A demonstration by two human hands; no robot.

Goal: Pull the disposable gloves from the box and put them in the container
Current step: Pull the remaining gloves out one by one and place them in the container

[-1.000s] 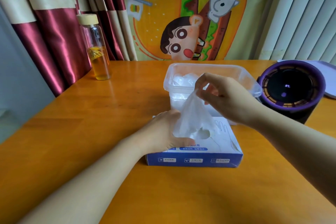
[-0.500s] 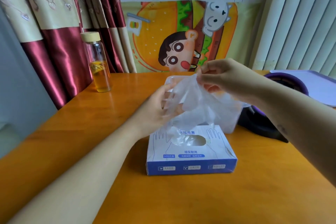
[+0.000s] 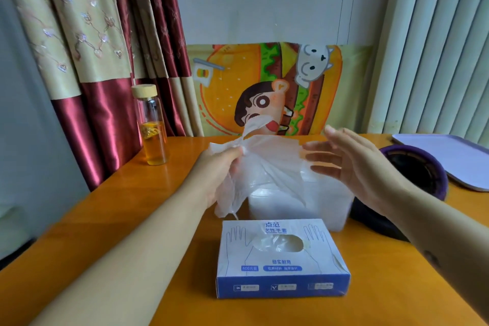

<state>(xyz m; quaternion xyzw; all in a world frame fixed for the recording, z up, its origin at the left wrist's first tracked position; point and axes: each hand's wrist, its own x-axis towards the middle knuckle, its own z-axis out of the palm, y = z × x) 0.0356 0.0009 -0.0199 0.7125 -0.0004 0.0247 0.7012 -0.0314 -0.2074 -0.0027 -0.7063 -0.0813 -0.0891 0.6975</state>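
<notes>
**Fingers of one hand pinch a glove above the container; the other hand's fingers are spread**

The fingers (image 3: 235, 152) of the left hand (image 3: 219, 169) are curled and pinch the top corner of a thin, clear disposable glove (image 3: 267, 167). The right hand (image 3: 354, 167) is beside the glove's other edge, its fingers (image 3: 317, 159) straight and fanned apart. I cannot tell whether they touch the film.

Take the blue and white glove box (image 3: 283, 262), lying flat on the orange wooden table (image 3: 127, 209), as the centre of the dial. The clear plastic container (image 3: 333, 206) stands just behind it at twelve o'clock. The glove hangs in the air over the container, wholly free of the box, with its lower end dangling towards eleven o'clock.

From where I stand, this glove looks about halfway there: it is out of the box but not yet in the container. It seems only to need lowering and letting go. Pale film shows hazily through the container's wall, so some gloves may already lie inside. More film fills the box's oval opening (image 3: 277, 245), so plenty of pulling remains.

A glass bottle (image 3: 152, 127) of amber liquid stands at ten o'clock, a round purple object (image 3: 423, 174) at two.
</notes>
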